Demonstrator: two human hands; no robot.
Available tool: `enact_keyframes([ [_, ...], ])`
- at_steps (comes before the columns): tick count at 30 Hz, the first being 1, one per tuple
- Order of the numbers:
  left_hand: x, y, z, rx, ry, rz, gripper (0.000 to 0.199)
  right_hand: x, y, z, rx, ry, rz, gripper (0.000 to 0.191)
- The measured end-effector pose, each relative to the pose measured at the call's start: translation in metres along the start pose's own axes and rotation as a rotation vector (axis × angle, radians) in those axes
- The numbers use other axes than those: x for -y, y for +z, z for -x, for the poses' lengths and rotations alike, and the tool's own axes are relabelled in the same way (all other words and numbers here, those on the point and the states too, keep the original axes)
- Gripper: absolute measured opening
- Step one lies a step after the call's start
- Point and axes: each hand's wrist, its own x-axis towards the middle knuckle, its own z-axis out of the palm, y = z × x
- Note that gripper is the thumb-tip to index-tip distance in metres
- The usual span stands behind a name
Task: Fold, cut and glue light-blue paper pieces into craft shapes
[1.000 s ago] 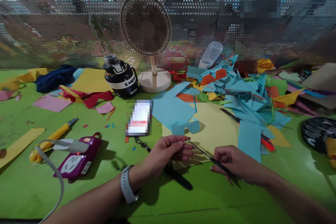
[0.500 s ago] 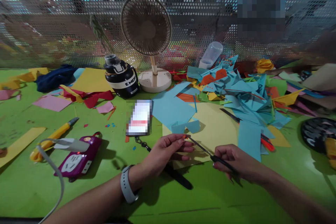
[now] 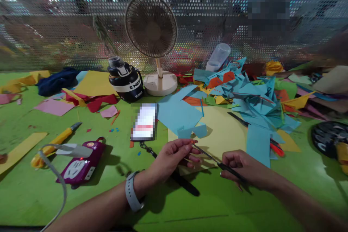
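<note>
Between the fingertips of my left hand [image 3: 176, 154], which wears a pale watch strap, is a tiny piece of orange paper [image 3: 193, 141]. My right hand [image 3: 241, 166] grips what look like slim black-handled scissors [image 3: 230, 171]; their thin metal blades point left and their tip meets or nearly meets the orange paper. The fingers partly cover the handles. Beneath and behind both hands lies a pale yellow sheet [image 3: 225, 130], with a small folded blue piece of paper [image 3: 199, 130] on it.
A phone [image 3: 144, 121] with a black strap, a purple power bank [image 3: 81, 163] with cable and a yellow utility knife [image 3: 56, 141] lie left. Behind stand a bottle [image 3: 126, 81] and a fan [image 3: 152, 30]. Blue paper scraps [image 3: 244, 90] and a black-and-red tool [image 3: 276, 148] are right.
The scissors' tip has shifted slightly left at the orange paper, and the fingers of my left hand have moved a little. Everything else stays in place.
</note>
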Motion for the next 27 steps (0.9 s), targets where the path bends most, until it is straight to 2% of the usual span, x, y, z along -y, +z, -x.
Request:
enact_keyframes([
  [12,0.0048,-0.0031,-0.0024,0.023,0.039,0.01,0.032,0.0003,0.0008,-0.0013,-0.004,0.001,0.013,0.036],
  [27,0.0049,-0.0024,-0.0033,0.007,0.009,0.013,0.038,0.0001,0.001,-0.0011,-0.004,0.008,0.027,0.033],
])
